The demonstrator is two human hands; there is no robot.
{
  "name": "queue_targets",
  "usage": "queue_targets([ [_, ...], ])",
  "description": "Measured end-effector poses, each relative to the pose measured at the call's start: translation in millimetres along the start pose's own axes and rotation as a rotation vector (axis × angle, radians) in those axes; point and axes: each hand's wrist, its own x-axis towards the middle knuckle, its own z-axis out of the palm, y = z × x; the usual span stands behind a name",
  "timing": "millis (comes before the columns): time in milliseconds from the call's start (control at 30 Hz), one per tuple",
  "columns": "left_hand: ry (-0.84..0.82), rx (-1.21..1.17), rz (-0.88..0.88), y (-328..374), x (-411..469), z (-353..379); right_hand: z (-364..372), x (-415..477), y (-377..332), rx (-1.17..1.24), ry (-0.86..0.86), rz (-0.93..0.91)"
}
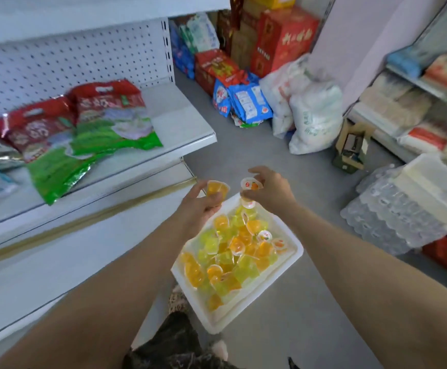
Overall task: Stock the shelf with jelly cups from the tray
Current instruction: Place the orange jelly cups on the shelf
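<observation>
A white tray lies on the grey floor, holding several orange and yellow-green jelly cups. Above its far end, my left hand grips an orange jelly cup. Beside it, my right hand pinches two jelly cups: one with a white printed lid facing me, and another just below it. The white shelf stands to the left, its right part bare.
Red and green snack bags lie on the shelf's left and middle. Boxes, blue packets and white sacks crowd the floor behind. A rack of goods and plastic-wrapped bottles stand at the right.
</observation>
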Motion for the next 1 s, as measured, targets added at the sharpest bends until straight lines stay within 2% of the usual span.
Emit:
queue_targets([
  [300,0.038,0.031,0.371,151.5,-82.8,16.3,-77.8,-7.3,-155.9,0.167,0.185,-0.363],
  [567,0.117,0.217,0.61,270.9,-156.1,-23.4,-105.1,-29.6,-295.6,0.2,0.227,-0.623],
  [700,0.167,0.321,0.715,327.2,-187.6,-67.9,-94.4,-30.4,-368.6,0.17,0.224,-0.715],
  [1000,0.303,0.566,0.744,449.1,-237.7,-213.6,-0.7,-11.7,-538.7,0.238,0.072,-0.82],
])
